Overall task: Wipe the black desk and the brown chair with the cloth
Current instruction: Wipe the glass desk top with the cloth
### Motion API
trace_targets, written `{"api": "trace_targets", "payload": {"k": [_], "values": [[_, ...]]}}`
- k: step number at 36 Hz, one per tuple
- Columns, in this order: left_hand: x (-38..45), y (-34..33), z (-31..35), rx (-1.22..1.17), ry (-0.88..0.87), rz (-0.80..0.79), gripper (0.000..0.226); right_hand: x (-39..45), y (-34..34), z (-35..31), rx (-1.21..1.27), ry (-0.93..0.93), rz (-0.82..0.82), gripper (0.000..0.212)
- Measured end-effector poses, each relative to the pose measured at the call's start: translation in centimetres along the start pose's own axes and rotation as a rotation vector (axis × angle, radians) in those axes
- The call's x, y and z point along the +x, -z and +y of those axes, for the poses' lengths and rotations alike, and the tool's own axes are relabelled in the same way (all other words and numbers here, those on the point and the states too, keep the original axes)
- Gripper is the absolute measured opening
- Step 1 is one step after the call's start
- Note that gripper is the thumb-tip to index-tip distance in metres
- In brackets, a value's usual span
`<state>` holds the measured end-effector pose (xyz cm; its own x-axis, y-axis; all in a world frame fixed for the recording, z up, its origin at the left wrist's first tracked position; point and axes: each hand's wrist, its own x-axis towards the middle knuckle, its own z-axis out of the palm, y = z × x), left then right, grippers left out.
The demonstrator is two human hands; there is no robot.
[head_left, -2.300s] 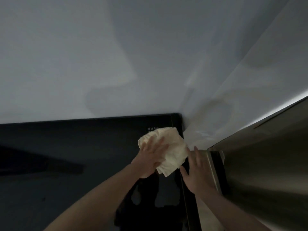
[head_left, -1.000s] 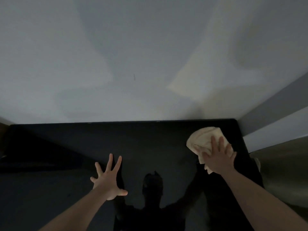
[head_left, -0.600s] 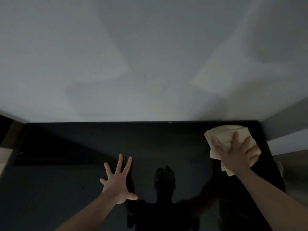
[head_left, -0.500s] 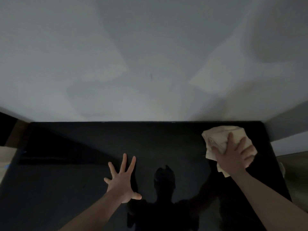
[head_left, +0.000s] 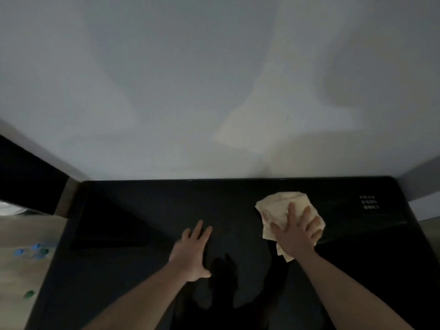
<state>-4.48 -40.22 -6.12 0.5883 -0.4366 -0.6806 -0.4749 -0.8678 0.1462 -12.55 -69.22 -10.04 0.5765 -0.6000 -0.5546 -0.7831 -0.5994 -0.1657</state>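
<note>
Head view, the only one. The right hand (head_left: 295, 232) lies flat, palm down, fingers spread wide, on a crumpled cream cloth (head_left: 277, 210). It presses the cloth onto the black desk (head_left: 142, 210) rather than closing round it; no finger curls under the fabric as far as can be seen. The cloth sits on the right half of the desk, near the back edge, with one corner trailing toward the person beside the wrist.

The left hand (head_left: 192, 251) rests palm down on the bare desk top near the middle, fingers straight and close together, thumb out to the side. It holds nothing. The two hands are well apart, and both forearms are bare.

The glossy desk top shows a dark reflection of the person between the arms. The desk's back edge meets a pale wall (head_left: 190, 79).

Near the right rear corner of the desk is a small block of white print (head_left: 369, 202), three short lines, too blurred to read. No brand is legible anywhere.

One cloth and one desk are in view. The brown chair does not show. On the light floor (head_left: 14, 277) to the left lie small coloured bits, blue ones (head_left: 35, 248) and a green one (head_left: 29, 294), too blurred to count or name.
</note>
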Motion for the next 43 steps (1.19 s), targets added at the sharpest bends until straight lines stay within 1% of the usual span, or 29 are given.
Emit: {"api": "trace_targets", "payload": {"k": [3,7,11,15,23,28,34,37,40,43], "values": [[-1.4,-0.2,-6.5,0.037,0.109,-0.005,0.132,-0.4,0.1,0.0,-0.008,-0.037,-0.019,0.094],[-2.9,-0.6,-13.0,-0.051,0.248,-0.057,0.140,-0.3,-0.2,-0.7,-0.007,-0.094,-0.008,0.099],[-2.8,-1.4,-14.1,-0.156,0.244,-0.042,0.142,0.7,-0.3,-1.4,-0.030,-0.134,0.017,0.102],[-2.4,-1.1,-14.1,-0.175,0.249,-0.042,0.145,1.3,-0.6,-1.4,-0.022,-0.126,0.040,0.106],[-2.3,-0.9,-14.4,-0.178,0.237,-0.042,0.146,0.5,-1.2,-3.7,0.024,-0.177,0.066,0.105],[-2.4,-0.9,-14.8,-0.149,0.215,-0.030,0.146,-1.2,-2.6,-7.4,0.071,-0.187,0.052,0.103],[-2.4,-0.9,-16.2,-0.020,0.132,-0.008,0.144,-4.0,-5.8,-13.4,0.064,-0.178,0.043,0.099],[-2.6,-0.6,-18.2,-0.008,0.022,0.029,0.131,-5.6,-8.0,-16.8,0.061,-0.166,0.037,0.099],[-3.2,0.2,-22.1,-0.082,-0.071,0.075,0.120,-7.4,-10.3,-20.6,0.069,-0.128,0.033,0.099],[-4.3,0.1,-27.5,-0.119,-0.040,0.172,0.111,-9.1,-12.2,-24.7,0.063,-0.105,0.028,0.098]]}}
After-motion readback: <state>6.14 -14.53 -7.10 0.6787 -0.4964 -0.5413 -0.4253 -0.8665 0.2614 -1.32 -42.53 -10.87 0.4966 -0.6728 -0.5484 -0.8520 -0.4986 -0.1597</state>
